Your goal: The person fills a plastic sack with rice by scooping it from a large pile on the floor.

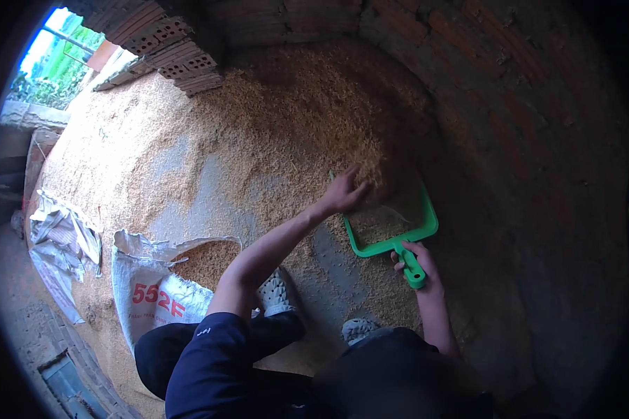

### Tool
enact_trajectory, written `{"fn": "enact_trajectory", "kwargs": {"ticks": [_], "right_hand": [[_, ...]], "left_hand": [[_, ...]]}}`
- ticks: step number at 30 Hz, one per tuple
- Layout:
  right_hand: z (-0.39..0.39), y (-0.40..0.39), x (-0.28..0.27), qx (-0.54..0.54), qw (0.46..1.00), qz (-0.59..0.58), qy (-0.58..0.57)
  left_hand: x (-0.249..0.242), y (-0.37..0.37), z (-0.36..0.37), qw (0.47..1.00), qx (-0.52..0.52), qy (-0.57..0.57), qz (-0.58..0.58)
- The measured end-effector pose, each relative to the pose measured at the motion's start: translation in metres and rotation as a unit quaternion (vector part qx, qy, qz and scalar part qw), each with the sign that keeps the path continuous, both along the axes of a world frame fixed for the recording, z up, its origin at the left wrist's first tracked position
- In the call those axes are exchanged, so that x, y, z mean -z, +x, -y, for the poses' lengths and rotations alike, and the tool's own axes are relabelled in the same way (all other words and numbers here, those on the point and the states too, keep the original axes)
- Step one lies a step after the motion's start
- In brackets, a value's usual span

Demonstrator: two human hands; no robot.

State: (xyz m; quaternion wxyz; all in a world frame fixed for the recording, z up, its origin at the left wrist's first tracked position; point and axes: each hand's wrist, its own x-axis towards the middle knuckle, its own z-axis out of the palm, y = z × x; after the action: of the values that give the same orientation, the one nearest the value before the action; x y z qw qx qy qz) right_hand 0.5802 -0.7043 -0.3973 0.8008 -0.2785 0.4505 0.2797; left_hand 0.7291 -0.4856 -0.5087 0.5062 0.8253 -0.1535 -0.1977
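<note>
My right hand (421, 262) is wrapped round the handle of a green dustpan (381, 247), which lies low at the edge of a heap of loose tan husks or grain (307, 105). Some of the husks are in the pan. Over the pan's far left side reaches my left hand (344, 193), its fingers apart and touching or just above the husks; nothing shows in its grasp. Left of my legs stands a white woven sack (136, 279) with red "552F" lettering, its mouth open and husks inside.
Brick walls (510, 84) curve round the back and right. A ledge of hollow bricks (178, 52) juts in at the upper left, beside a bright opening. Crumpled white sacking (63, 234) lies at the left. My shoes (276, 293) stand on the husk-strewn floor.
</note>
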Motion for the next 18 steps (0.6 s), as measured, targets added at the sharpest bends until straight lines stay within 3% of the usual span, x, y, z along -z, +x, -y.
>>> {"fn": "enact_trajectory", "kwargs": {"ticks": [1,3,4,5,7,8,11,15,18], "right_hand": [[0.002,-0.001,0.001,-0.003,1.0,0.004,0.003],[0.002,0.0,0.001,-0.012,1.0,0.016,-0.008],[0.001,0.002,-0.002,-0.012,1.0,0.016,-0.009],[0.0,0.003,-0.005,-0.019,0.999,0.019,-0.02],[-0.001,0.002,-0.005,-0.022,0.999,0.02,-0.034],[0.0,0.002,-0.004,-0.027,0.999,0.023,-0.032],[0.0,0.003,-0.003,-0.026,0.999,0.022,-0.029],[-0.001,0.003,0.001,-0.026,0.999,0.015,-0.025],[-0.006,0.007,-0.005,-0.022,1.0,0.01,-0.02]], "left_hand": [[-0.018,0.004,-0.002,1.0,-0.003,0.002,0.002],[-0.047,0.011,-0.006,0.947,0.17,0.095,0.257],[-0.037,0.023,-0.021,0.965,0.064,0.124,0.224],[-0.055,0.048,-0.038,0.954,-0.024,0.14,0.265],[-0.022,0.118,-0.096,0.906,-0.242,0.202,0.283],[-0.024,0.14,-0.123,0.876,-0.35,0.232,0.235],[0.016,0.202,-0.201,0.811,-0.519,0.209,0.17],[0.05,0.214,-0.189,0.873,-0.46,0.098,0.13],[0.038,0.191,-0.132,0.885,-0.448,0.039,0.125]]}}
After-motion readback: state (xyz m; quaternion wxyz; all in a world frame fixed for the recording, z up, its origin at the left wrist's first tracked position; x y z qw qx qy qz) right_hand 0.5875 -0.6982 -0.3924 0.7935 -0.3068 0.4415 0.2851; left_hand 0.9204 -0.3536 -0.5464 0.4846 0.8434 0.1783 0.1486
